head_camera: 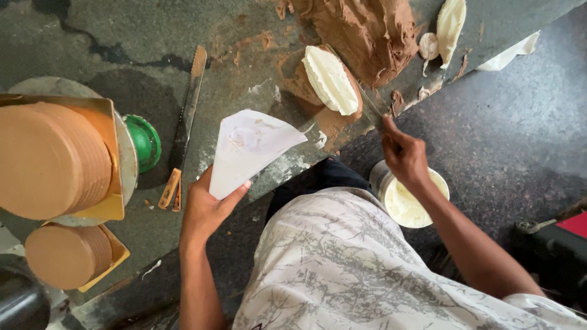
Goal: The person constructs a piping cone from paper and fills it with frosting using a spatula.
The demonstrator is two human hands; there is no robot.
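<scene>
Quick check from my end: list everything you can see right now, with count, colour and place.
paper cone: 1, white, held over the counter's near edge
palette knife: 1, metal, blade on the counter under the white cream
white cream: 1 mound, sitting on brown cream at counter centre
brown cream: 1 large heap, top centre
serrated knife: 1, long, brown-smeared, lying left of centre
round cakes: 2, brown, on gold boards at left
turntable base: 1, green, beside the larger cake
tub of cream: 1, off-white, below the counter edge
counter: 1, dark grey stone
left hand: holds the paper cone
right hand: grips the palette knife handle
</scene>
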